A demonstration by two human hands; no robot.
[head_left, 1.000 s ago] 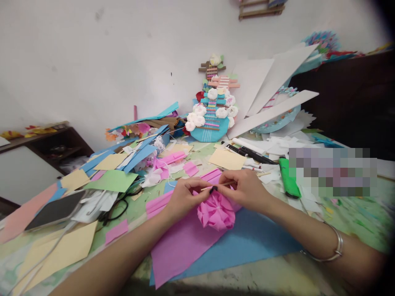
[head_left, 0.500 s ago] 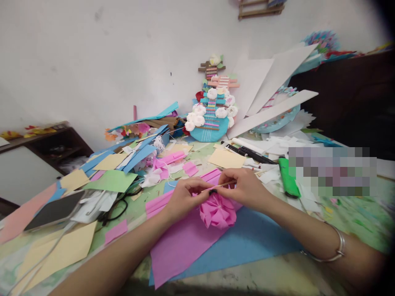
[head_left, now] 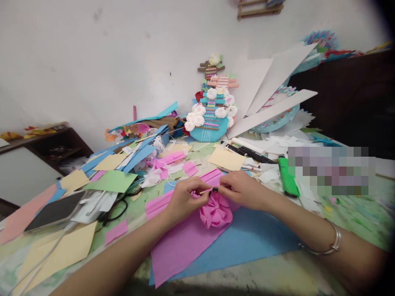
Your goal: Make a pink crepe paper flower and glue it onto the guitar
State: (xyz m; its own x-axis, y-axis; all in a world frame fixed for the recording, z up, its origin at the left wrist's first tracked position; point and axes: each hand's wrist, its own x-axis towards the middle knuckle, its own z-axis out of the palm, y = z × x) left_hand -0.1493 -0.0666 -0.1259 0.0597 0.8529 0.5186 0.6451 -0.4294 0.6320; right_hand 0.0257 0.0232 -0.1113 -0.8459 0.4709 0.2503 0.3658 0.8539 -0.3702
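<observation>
A pink crepe-paper flower (head_left: 216,214) with folded petals hangs below my fingertips, over a pink crepe-paper sheet (head_left: 177,250). My left hand (head_left: 189,198) is closed in a pinch at the flower's upper edge. From the right, my right hand (head_left: 248,191) is closed, thumb and fingers pressed together at the same edge. A thin wooden stick (head_left: 205,192) shows between the two hands; my right fingers hide most of it. Under the pink sheet lies a larger blue sheet (head_left: 247,238).
Paper scraps, a green case (head_left: 288,176), black pens (head_left: 249,152) and a tablet-like device (head_left: 55,211) surround the hands. Behind stands a blue paper lute (head_left: 210,127) with white flowers, against the wall. White boards (head_left: 277,111) lean at the back right.
My right hand has rolled over and its fingers have come down closer to the flower. Less of the stick shows now. My left hand stays almost in place.
</observation>
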